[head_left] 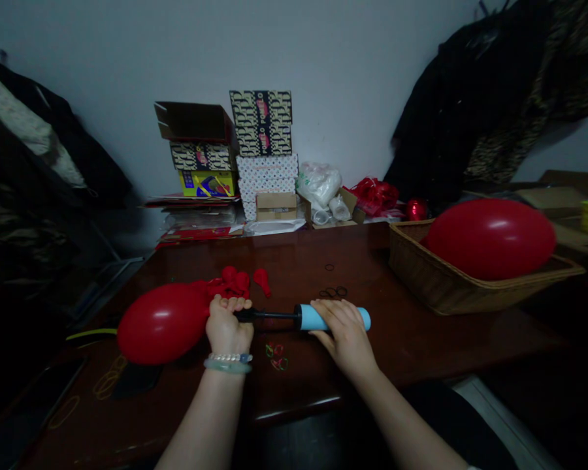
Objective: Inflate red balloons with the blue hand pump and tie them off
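Note:
My left hand (229, 325) is closed around the neck of a partly inflated red balloon (161, 323) and the black nozzle end of a balloon pump. My right hand (345, 336) wraps over the light blue barrel of the balloon pump (313, 318), whose black rod shows between the two hands. Just beyond my left hand lie several uninflated red balloons (261, 281). Small coloured rubber bands (277, 358) rest on the table between my forearms, and black rubber bands (334, 292) lie beyond my right hand.
On the right of the brown table (294, 254), a wicker basket (445, 295) holds a large inflated red balloon (492, 238). Stacked boxes (267, 176) and plastic bags (319, 183) stand along the wall. Yellow rubber bands (108, 378) and a dark flat object (137, 380) lie front left.

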A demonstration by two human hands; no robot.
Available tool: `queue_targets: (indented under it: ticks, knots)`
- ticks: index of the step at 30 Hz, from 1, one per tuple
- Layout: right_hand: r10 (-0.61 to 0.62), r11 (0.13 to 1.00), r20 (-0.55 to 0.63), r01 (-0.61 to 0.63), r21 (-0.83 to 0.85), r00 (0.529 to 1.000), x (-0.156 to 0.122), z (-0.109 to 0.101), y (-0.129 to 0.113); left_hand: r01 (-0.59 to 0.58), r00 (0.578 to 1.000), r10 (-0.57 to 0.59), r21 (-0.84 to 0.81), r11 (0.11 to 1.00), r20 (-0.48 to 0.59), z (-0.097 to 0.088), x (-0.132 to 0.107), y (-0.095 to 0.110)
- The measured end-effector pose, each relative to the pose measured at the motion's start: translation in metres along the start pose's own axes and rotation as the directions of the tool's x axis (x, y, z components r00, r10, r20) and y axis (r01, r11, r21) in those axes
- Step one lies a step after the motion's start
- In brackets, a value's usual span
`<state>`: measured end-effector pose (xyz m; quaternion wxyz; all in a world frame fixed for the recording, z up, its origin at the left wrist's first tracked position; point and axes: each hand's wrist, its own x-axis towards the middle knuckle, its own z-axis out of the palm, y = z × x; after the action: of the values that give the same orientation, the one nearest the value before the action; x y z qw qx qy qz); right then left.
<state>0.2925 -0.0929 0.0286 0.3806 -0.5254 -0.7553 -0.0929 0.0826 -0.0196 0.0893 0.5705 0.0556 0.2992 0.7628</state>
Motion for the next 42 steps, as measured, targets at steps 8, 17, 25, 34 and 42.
queue_targets:
  ticks: [8, 17, 25, 34, 42]
  knots:
    - [-0.053, 0.997, -0.021, 0.052, -0.058, 0.998, 0.002, -0.01, 0.013, -0.013, 1.0, 0.014, -0.038, 0.999, 0.014, 0.001, 0.003, 0.016]
    - [-0.046, 0.997, -0.062, 0.042, -0.062, 0.997, -0.001, -0.006, 0.012, -0.009, 0.998, 0.013, -0.064, 0.998, 0.063, -0.002, -0.007, -0.006]
    - [-0.017, 1.0, -0.046, 0.016, -0.012, 0.999, -0.004, 0.003, -0.006, 0.048, 0.996, -0.046, -0.031, 0.998, 0.081, -0.003, -0.023, -0.029]
    - [0.038, 0.999, -0.027, -0.037, 0.005, 0.999, -0.007, 0.008, -0.015, 0.06, 0.996, -0.06, 0.002, 0.998, 0.071, -0.005, -0.032, -0.044]
    - [-0.016, 1.0, -0.002, 0.016, -0.006, 1.0, 0.0, 0.003, -0.005, 0.015, 0.999, -0.016, 0.004, 1.0, 0.042, -0.001, -0.019, -0.023]
